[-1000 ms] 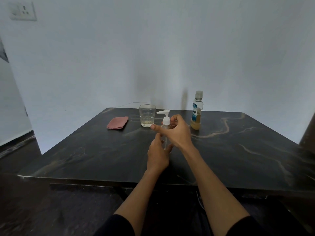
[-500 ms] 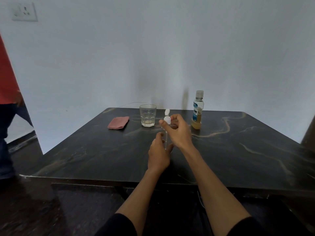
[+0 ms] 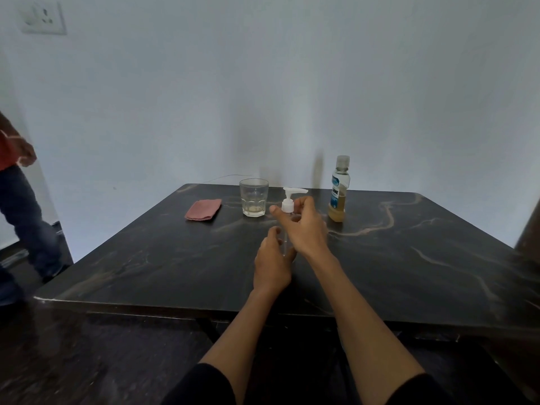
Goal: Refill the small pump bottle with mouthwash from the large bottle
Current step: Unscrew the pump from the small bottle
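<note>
Two hands on pump bottle (image 3: 285,242) at table (image 3: 409,258) centre | left hand (image 3: 273,260) grips body | right hand (image 3: 304,226) pinches pump (image 3: 289,200) | big bottle (image 3: 339,190) at 2 o'clock, capped | glass (image 3: 253,197), cloth (image 3: 203,209) at 10 o'clock

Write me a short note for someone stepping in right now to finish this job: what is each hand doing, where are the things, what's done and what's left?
Left hand: grips the small clear pump bottle low down, steadying it on the table.
Right hand: fingers pinch the white pump head at its collar.
Large mouthwash bottle: upright at the back right, cap on, untouched.
Glass and folded pink cloth: back left, not in use.
Done: nothing poured; I cannot tell whether the pump is unscrewed.
Left: take the pump off, uncap the large bottle, pour, refit the pump.
</note>
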